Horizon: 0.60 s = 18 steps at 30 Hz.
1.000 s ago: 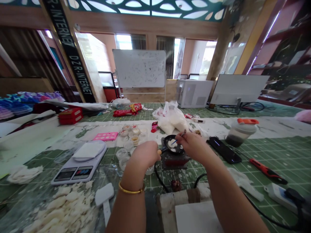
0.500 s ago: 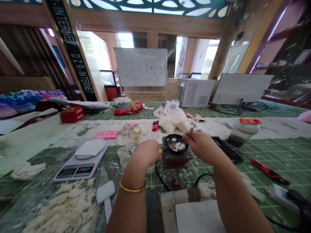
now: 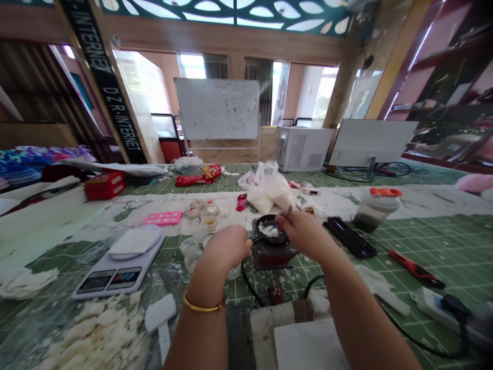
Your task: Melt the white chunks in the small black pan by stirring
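Note:
My left hand [image 3: 228, 247] is closed around the handle of a small black frying pan [image 3: 283, 238]. The pan sits on a small dark red hot plate [image 3: 274, 257]. White soft-looking pieces [image 3: 268, 231] lie in the pan. My right hand [image 3: 299, 229], over the pan's right side, pinches a thin tool with a blue part [image 3: 275, 225] that reaches down to the white pieces. My fingers cover most of this tool, so its kind is unclear. Small clear cups [image 3: 190, 246] stand just left of my left hand.
A kitchen scale [image 3: 119, 264], crumbly pale chunks [image 3: 100, 334] and a white spatula [image 3: 160, 313] lie on the left. Behind the pan sits a bag of white powder [image 3: 269, 192]. To the right are a phone [image 3: 350, 237], a screwdriver [image 3: 416, 268], a lidded shaker [image 3: 376, 209] and a power strip [image 3: 442, 308].
The view has shifted slightly, moving everything a little left. In the pan, the white pieces now lie closer together towards the left side. Both hands keep their holds.

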Tool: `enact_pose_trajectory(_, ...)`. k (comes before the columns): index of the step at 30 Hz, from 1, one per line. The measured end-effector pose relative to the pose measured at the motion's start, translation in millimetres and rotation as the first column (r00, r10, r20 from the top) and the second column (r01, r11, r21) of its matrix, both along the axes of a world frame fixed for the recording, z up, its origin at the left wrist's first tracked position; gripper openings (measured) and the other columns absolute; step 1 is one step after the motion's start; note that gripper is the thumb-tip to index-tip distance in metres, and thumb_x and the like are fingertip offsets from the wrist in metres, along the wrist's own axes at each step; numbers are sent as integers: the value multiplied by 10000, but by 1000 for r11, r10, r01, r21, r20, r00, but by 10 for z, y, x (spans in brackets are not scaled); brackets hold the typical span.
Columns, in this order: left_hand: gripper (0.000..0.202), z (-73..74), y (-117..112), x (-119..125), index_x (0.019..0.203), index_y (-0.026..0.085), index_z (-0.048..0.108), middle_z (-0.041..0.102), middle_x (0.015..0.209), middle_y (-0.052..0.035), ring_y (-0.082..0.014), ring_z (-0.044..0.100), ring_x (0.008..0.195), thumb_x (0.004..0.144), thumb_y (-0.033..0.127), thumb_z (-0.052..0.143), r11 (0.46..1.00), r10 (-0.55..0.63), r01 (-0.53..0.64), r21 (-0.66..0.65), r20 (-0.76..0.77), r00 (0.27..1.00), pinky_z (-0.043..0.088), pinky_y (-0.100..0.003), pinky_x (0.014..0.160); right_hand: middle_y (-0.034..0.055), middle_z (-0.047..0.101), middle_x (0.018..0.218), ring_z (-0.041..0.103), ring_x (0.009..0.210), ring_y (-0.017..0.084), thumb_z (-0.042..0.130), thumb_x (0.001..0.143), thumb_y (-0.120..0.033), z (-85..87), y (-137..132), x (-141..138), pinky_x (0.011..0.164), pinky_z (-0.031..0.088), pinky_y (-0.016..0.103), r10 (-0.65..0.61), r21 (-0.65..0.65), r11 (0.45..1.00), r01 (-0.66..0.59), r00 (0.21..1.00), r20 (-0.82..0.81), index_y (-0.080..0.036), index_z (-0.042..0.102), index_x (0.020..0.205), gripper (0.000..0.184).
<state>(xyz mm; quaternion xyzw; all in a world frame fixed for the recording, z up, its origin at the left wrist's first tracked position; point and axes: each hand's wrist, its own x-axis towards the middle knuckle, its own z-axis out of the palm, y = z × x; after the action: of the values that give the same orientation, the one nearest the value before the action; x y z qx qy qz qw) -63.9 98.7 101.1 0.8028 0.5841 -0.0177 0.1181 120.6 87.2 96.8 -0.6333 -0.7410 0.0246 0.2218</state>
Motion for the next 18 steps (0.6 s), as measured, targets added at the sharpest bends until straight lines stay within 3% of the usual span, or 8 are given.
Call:
enact_pose_trajectory(4, 242, 15, -6, 3, 730, 162, 638, 624, 661, -70, -167, 530, 560, 705, 331, 466, 1000, 2, -2, -3, -6, 1000, 278, -261, 464, 99, 669, 805, 588, 767, 184, 375, 872, -310, 3, 5, 24, 674, 364, 259, -80, 0, 997, 80, 996, 32, -158, 631, 753, 320)
enact_pose_trajectory(9, 232, 15, -16, 8, 750, 162, 640, 628, 668, -70, -163, 531, 566, 689, 313, 474, 1000, 14, -14, 0, -16, 1000, 269, -257, 464, 72, 672, 821, 590, 788, 170, 363, 879, -291, 3, -5, -8, 666, 361, 243, 12, -2, 1000, -12, 1000, -3, -179, 633, 813, 300)
enact_pose_trajectory(14, 209, 4, -5, 1, 745, 171, 633, 630, 664, -61, -165, 541, 571, 665, 323, 514, 1000, 12, -12, -5, -21, 1000, 262, -252, 455, 98, 662, 788, 586, 783, 196, 374, 873, -323, -6, 2, 36, 670, 359, 266, -79, 31, 997, 77, 994, 82, -163, 630, 780, 316)
enact_pose_trajectory(18, 220, 0, -9, 11, 728, 167, 627, 621, 649, -62, -171, 551, 581, 697, 337, 491, 1000, 19, -19, 10, -12, 1000, 265, -250, 454, 58, 666, 790, 585, 758, 163, 367, 879, -303, 5, -47, 1, 652, 357, 238, 46, 6, 999, -46, 999, 9, -188, 618, 796, 288)
